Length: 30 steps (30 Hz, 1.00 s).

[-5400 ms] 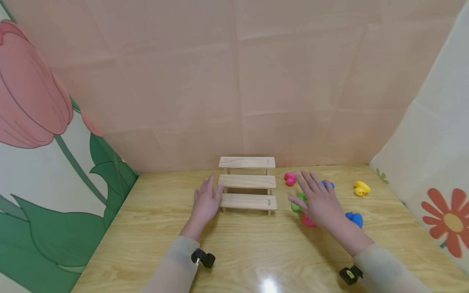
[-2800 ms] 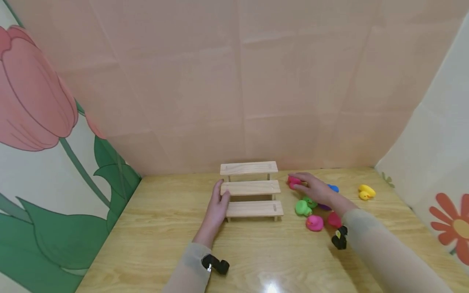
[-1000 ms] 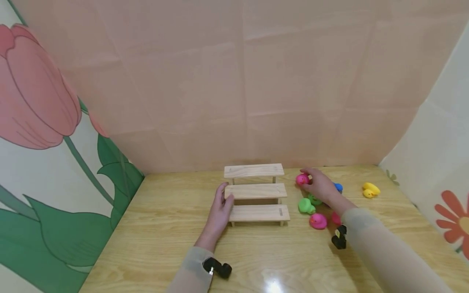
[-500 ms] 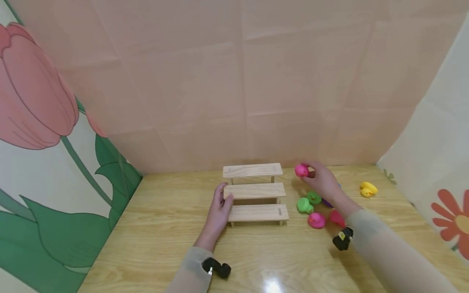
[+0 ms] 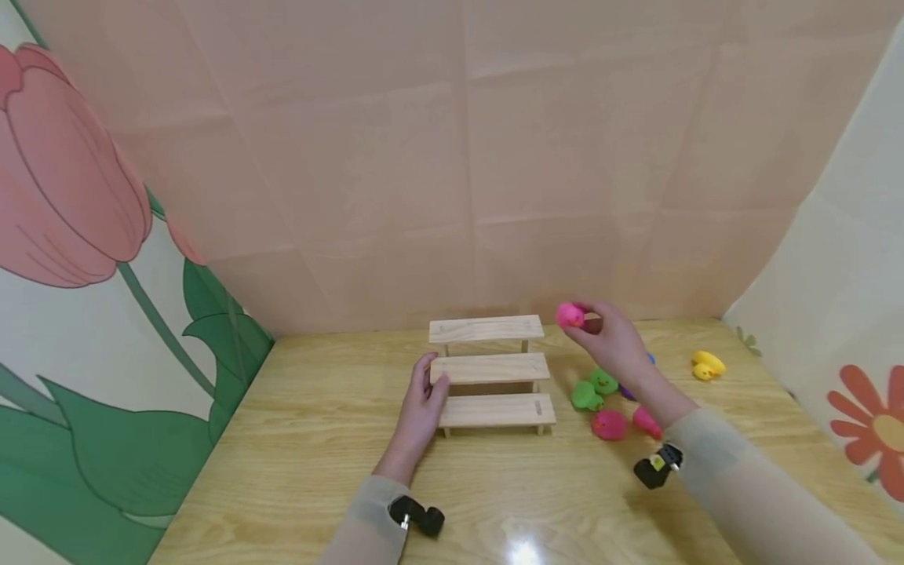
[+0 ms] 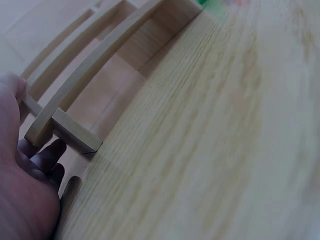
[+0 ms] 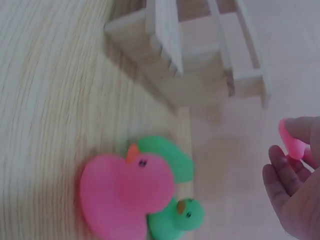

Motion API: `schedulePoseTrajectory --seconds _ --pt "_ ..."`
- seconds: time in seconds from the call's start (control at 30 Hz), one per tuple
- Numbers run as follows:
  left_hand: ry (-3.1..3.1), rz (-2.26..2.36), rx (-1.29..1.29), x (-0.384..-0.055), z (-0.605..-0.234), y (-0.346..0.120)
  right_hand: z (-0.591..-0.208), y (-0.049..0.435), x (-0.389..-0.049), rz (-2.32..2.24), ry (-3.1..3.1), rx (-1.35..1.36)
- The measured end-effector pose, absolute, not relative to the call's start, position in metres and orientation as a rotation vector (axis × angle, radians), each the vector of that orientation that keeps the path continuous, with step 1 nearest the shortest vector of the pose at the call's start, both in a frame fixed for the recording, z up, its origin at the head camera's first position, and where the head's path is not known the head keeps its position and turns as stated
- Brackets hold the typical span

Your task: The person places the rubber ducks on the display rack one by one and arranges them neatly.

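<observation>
The right hand [image 5: 614, 345] has its grip nearly closed, pinching a pink duck [image 5: 569, 315] between thumb and fingertips; so small and round a toy probably needs no more. The duck is up off the tabletop [image 5: 318, 455], just right of the stand [image 5: 490, 369] and about level with its top shelf in the head view. The left hand [image 5: 420, 410] curls its grip round the stand's left end, by the middle shelf, likely to steady such a light wooden frame; from that side it leaves the shelf tops and right end uncovered. The loose ducks lie to the right, seemingly for easy reach by the right hand: two green ones, the nearer green duck [image 5: 586, 395] and the farther green duck [image 5: 603, 381], close together, a second pink duck [image 5: 609, 424] just in front, and a yellow duck [image 5: 708, 366] well apart.
</observation>
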State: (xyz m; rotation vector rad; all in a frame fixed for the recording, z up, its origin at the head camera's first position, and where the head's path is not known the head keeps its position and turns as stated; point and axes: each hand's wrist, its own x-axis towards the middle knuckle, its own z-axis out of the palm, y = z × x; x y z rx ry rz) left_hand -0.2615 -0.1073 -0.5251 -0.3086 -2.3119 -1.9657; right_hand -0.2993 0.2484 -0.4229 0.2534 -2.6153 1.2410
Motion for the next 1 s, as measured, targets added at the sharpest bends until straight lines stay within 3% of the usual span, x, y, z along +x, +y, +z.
schedulePoseTrajectory --seconds 1.0 --pt "-2.313 -1.932 -0.302 -0.27 -0.528 -0.108 -0.411 0.148 -0.298 1.245 -2.54 0.391"
